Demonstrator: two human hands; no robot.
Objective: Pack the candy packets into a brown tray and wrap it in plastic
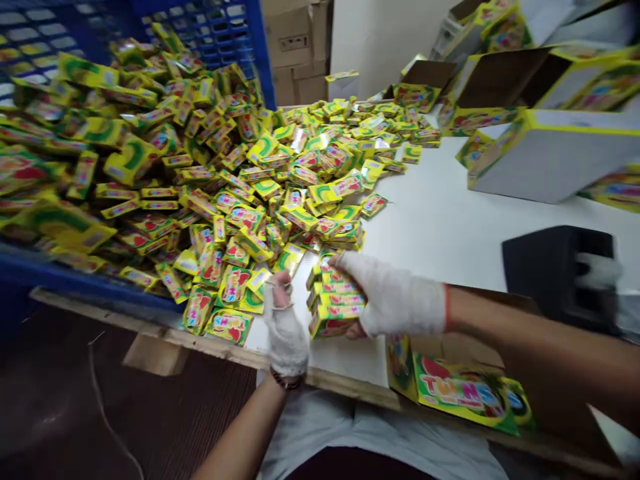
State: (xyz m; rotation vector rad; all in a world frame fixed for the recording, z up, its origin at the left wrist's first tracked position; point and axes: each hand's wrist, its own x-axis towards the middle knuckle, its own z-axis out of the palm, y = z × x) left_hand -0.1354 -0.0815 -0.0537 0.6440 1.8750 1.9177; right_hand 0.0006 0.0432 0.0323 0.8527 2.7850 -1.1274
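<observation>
My right hand, in a white fingerless glove, grips a stack of small yellow candy boxes just above the white table's near edge. My left hand, also gloved, is raised beside the stack with fingers curled near the loose boxes; what it pinches is unclear. A big heap of the same yellow boxes covers the table's left and far side.
A blue plastic crate leans behind the heap. An open carton with a colourful flap sits below my right arm. Larger yellow-edged cartons stand at the right. A dark object lies on the white table.
</observation>
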